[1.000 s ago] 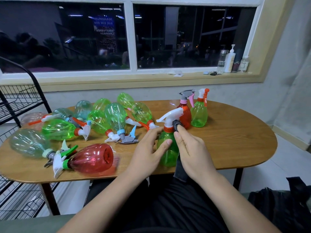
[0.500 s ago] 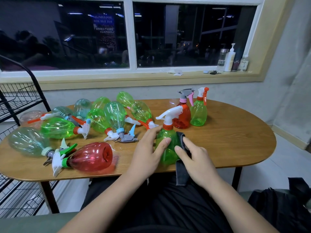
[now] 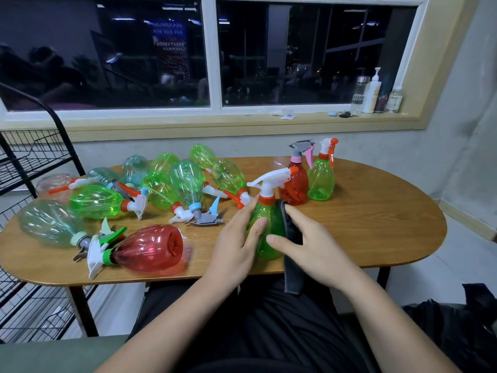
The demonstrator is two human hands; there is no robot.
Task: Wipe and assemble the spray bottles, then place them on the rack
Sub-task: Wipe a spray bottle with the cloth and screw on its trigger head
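Green bottle (image 3: 265, 227) half hidden between left hand (image 3: 236, 243), cloth-pressing right hand (image 3: 309, 246).

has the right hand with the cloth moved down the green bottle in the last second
Yes. The right hand and dark cloth slid from the orange collar down to the green bottle body, nearer the table edge.

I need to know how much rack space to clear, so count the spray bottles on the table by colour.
Green spray bottles: 8
Red spray bottles: 2
Pale blue-tinted spray bottles: 3
Pale pink spray bottle: 1
Total: 14
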